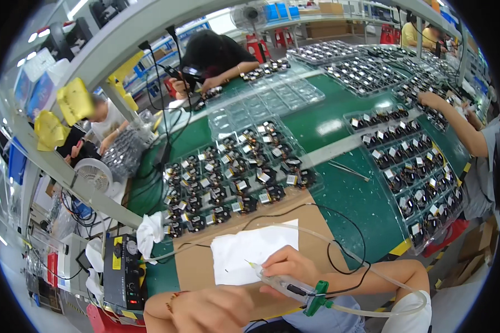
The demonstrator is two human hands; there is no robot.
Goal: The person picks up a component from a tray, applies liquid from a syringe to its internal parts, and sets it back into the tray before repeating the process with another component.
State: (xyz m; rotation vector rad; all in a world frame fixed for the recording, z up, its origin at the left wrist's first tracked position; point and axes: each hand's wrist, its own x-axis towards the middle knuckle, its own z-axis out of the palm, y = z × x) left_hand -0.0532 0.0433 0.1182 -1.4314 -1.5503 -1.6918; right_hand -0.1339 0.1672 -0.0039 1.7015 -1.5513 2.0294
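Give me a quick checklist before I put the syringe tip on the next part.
1. Syringe held in right hand: ok.
2. Needle tip over the white paper, not on a part: ok.
3. Clear hose free of kinks where it shows: ok.
4. Left hand holding a part: not ok, it looks empty.
5. Tray of parts ahead, past the paper: ok.
6. Glue at the tip: cannot tell, too small.
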